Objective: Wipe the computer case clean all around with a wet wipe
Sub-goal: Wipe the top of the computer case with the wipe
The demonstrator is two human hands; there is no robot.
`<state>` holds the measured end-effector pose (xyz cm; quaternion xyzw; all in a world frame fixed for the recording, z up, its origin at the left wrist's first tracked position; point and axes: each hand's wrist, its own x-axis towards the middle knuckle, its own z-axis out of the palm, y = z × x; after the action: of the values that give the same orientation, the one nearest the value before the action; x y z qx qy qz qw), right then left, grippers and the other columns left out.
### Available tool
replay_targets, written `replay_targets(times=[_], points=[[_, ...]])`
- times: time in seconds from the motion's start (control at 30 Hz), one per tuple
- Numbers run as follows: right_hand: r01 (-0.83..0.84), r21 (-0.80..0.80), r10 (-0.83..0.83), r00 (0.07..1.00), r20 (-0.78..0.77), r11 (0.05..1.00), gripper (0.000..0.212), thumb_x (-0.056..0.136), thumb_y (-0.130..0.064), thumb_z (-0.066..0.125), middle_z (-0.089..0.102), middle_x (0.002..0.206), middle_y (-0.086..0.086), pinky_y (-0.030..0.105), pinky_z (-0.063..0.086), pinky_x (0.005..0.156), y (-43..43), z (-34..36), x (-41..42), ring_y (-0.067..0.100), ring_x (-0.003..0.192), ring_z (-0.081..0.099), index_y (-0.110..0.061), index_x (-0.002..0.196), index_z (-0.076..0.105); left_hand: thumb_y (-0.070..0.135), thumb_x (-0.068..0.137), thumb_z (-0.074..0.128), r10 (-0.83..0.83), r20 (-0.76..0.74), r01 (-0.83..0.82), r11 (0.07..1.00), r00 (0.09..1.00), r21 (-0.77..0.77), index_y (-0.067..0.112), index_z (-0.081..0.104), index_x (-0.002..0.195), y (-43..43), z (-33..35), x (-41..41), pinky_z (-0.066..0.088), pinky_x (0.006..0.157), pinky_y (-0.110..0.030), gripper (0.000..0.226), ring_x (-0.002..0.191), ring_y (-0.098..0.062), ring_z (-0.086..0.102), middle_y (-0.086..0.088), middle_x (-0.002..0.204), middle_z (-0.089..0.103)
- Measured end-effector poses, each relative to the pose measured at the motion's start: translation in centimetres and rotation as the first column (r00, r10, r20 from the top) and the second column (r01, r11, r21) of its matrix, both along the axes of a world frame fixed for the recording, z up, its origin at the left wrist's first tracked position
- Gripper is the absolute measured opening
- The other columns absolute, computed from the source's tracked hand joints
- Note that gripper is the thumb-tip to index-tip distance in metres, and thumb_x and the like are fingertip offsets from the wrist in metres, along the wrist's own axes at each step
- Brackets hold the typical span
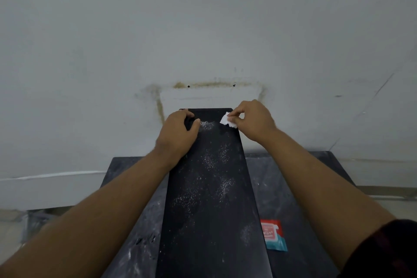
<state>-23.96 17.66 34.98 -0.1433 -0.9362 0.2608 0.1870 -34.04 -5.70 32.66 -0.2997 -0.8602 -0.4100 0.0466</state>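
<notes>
Forearms (108, 201) are running along long axis of computer case (203, 221). Right hand (255, 119) is pinching wet wipe (226, 121) at its far-right corner, dust (211, 160) lying nearward; left hand (178, 133) is gripping far-left edge.

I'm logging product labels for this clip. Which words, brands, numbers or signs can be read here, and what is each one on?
Packet on the table beside the case: white lettering on a red label, too blurred to read.
Computer case: no lettering shows on its top, only white dust.
Wet wipe: plain white, no print.
Wall: stains and two small holes, no text.
</notes>
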Motion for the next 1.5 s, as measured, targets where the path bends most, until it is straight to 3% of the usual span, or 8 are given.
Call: replay_targets(times=[0.1, 0.23, 0.37, 0.5, 0.63, 1.0, 1.37, 1.5], points=[[-0.177, -0.174, 0.197, 0.974, 0.108, 0.969, 0.010, 0.086, -0.025, 0.088, 0.074, 0.086, -0.015, 0.022, 0.045, 0.076, -0.5, 0.5, 0.0, -0.001, 0.081, 0.065, -0.033, 0.083, 0.084, 0.042, 0.104, 0.062, 0.007, -0.011, -0.007, 1.000, 1.000, 0.001, 0.021, 0.068, 0.125, 0.0, 0.1, 0.0, 0.036, 0.079, -0.012, 0.030, 0.103, -0.006, 0.056, 0.009, 0.115, 0.064], [0.036, 0.070, -0.037, 0.999, 0.013, 0.997, 0.003, 0.089, -0.036, 0.082, 0.073, 0.089, -0.017, 0.035, 0.046, 0.085, -1.0, 0.3, -0.3, 0.007, 0.094, 0.060, -0.036, 0.088, 0.084, 0.042, 0.105, 0.062, 0.001, -0.013, -0.001, 1.000, 1.000, 0.008, 0.020, 0.068, 0.124, 0.0, 0.1, 0.0, 0.040, 0.087, -0.019, 0.030, 0.104, -0.006, 0.056, 0.010, 0.115, 0.064], [-0.171, -0.117, 0.183, 0.978, 0.098, 0.978, 0.007, 0.086, -0.025, 0.088, 0.072, 0.083, -0.018, 0.021, 0.045, 0.075, -1.4, 0.5, -0.3, -0.005, 0.083, 0.062, -0.030, 0.083, 0.084, 0.042, 0.104, 0.062, 0.001, -0.006, -0.001, 1.000, 1.000, 0.019, 0.022, 0.068, 0.121, -0.1, 0.1, 0.0, 0.040, 0.082, -0.018, 0.027, 0.103, -0.008, 0.059, 0.009, 0.112, 0.066], [0.016, 0.114, -0.018, 1.000, 0.015, 0.993, 0.004, 0.092, -0.032, 0.081, 0.073, 0.090, -0.013, 0.032, 0.045, 0.079, -1.0, 0.3, -0.6, 0.010, 0.097, 0.054, -0.031, 0.093, 0.085, 0.041, 0.105, 0.062, -0.003, 0.004, 0.003, 1.000, 1.000, 0.015, 0.021, 0.069, 0.118, -0.1, 0.2, 0.1, 0.036, 0.076, -0.008, 0.025, 0.099, -0.006, 0.058, 0.009, 0.110, 0.066], [-0.223, -0.080, 0.232, 0.964, 0.131, 0.972, 0.008, 0.085, -0.024, 0.088, 0.074, 0.083, -0.017, 0.024, 0.048, 0.079, -1.8, 1.0, -1.1, -0.001, 0.087, 0.065, -0.030, 0.082, 0.084, 0.040, 0.106, 0.058, -0.009, 0.006, 0.009, 1.000, 1.000, 0.024, 0.026, 0.068, 0.112, -0.1, 0.2, 0.0, 0.046, 0.080, -0.020, 0.019, 0.095, -0.007, 0.062, 0.011, 0.103, 0.068], [-0.124, -0.042, 0.129, 0.981, 0.142, 0.991, 0.007, 0.086, -0.032, 0.088, 0.076, 0.089, -0.018, 0.033, 0.052, 0.090, -2.1, 1.1, -2.8, 0.004, 0.095, 0.066, -0.038, 0.084, 0.083, 0.018, 0.111, 0.044, 0.026, 0.042, -0.030, 0.996, 0.999, 0.084, 0.020, 0.065, 0.128, -0.5, 0.0, 0.0, 0.039, 0.066, -0.021, 0.027, 0.076, -0.006, 0.054, 0.011, 0.089, 0.062], [0.036, 0.012, -0.035, 0.999, -0.010, 0.999, 0.003, 0.090, -0.032, 0.082, 0.072, 0.090, -0.016, 0.035, 0.051, 0.085, -2.6, -0.2, -2.7, 0.015, 0.096, 0.065, -0.030, 0.091, 0.085, 0.021, 0.109, 0.050, 0.010, -0.022, -0.011, 1.000, 1.000, -0.025, 0.019, 0.064, 0.133, -1.0, 0.5, 0.0, 0.049, 0.084, -0.029, 0.027, 0.094, -0.012, 0.061, 0.009, 0.102, 0.067], [-0.035, -0.079, 0.039, 0.998, 0.043, 0.996, 0.003, 0.089, -0.028, 0.083, 0.072, 0.092, -0.018, 0.036, 0.056, 0.089, -2.8, -0.1, -2.8, 0.005, 0.091, 0.067, -0.030, 0.088, 0.084, 0.037, 0.111, 0.047, -0.073, 0.077, 0.080, 0.992, 0.994, -0.097, 0.020, 0.050, 0.150, -1.2, 0.4, 0.1, 0.045, 0.103, -0.030, 0.042, 0.125, -0.017, 0.060, 0.003, 0.140, 0.061]])
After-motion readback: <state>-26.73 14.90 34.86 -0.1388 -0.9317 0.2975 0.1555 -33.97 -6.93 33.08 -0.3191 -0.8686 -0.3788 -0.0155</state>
